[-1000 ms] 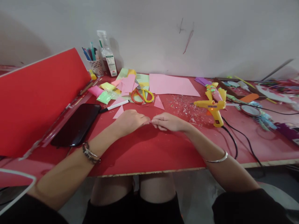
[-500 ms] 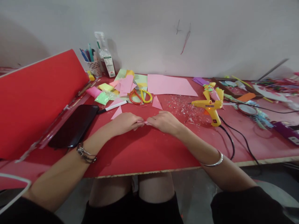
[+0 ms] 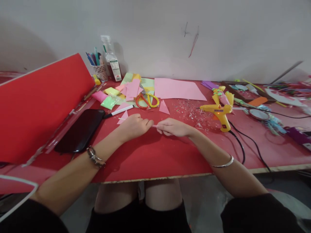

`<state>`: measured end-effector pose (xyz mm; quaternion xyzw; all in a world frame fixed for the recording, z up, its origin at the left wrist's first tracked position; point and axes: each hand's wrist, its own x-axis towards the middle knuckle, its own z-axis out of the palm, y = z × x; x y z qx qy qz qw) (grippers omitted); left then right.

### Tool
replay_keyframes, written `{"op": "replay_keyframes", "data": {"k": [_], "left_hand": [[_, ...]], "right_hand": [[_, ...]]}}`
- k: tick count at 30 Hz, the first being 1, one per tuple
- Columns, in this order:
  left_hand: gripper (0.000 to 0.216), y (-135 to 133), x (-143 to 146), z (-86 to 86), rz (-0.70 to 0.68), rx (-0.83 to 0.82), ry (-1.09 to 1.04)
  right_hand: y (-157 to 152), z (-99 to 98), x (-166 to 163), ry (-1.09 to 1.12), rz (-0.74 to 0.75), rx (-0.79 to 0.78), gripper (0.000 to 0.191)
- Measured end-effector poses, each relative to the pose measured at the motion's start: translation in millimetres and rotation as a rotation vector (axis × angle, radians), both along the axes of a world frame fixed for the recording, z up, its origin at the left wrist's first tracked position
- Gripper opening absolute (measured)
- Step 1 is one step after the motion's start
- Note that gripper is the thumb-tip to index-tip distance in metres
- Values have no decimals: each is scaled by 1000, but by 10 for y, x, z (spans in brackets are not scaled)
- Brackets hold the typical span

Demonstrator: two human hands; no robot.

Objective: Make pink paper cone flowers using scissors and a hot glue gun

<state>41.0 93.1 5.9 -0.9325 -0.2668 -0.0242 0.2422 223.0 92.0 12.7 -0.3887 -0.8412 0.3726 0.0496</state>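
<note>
Between my two hands, a narrow piece of pink paper (image 3: 155, 126) spans the gap, mostly covered by fingers. My left hand (image 3: 136, 127) is closed on one end, knuckles up. On the other end, the fingers of my right hand (image 3: 173, 127) are pinched together. A thin pale stick-like piece (image 3: 122, 118) shows just beyond my left hand, over a pink paper triangle (image 3: 124, 115); I cannot tell whether that hand holds it. Another folded pink triangle (image 3: 164, 107) lies behind my right hand. Scissors (image 3: 153, 100) with red and yellow handles rest beyond.
A yellow glue gun (image 3: 218, 111) stands at right, its black cable (image 3: 239, 142) running to the table's front edge. At left are a black phone (image 3: 80, 129), a marker (image 3: 119, 111) and a red board (image 3: 46, 106). Pink sheets (image 3: 179, 89) and a glass bottle (image 3: 113, 63) stay behind.
My hands have shifted slightly right, and my left hand has rolled over more. My right fingers are more extended along the paper. The pale stick-like piece now shows past my left hand.
</note>
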Motion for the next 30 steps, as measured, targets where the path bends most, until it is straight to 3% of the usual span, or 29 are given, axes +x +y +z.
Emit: {"op": "replay_keyframes", "data": {"k": [7,9,12,17,21,26,30], "left_hand": [[27,34,-29,-84,237,-181,24],[33,37,-25,-87,274,-261,0],[33,38,-18,-84,291,-312,-1],[27,41,-19,-99,276,-186,50],[16,46,-25,-96,204,-94,60],[22,60,-35,-103,57,58,-38],[24,54,-38,-112,-34,201,-108]], "right_hand": [[-49,-12,-101,-452,59,778,26],[-65,10,-123,-542,120,876,24],[-76,35,-136,-607,164,896,23],[-57,-6,-132,-622,66,763,26],[-33,-46,-120,-427,-17,552,35],[-16,2,-76,36,-36,108,33],[-21,45,-36,208,-76,-228,31]]}}
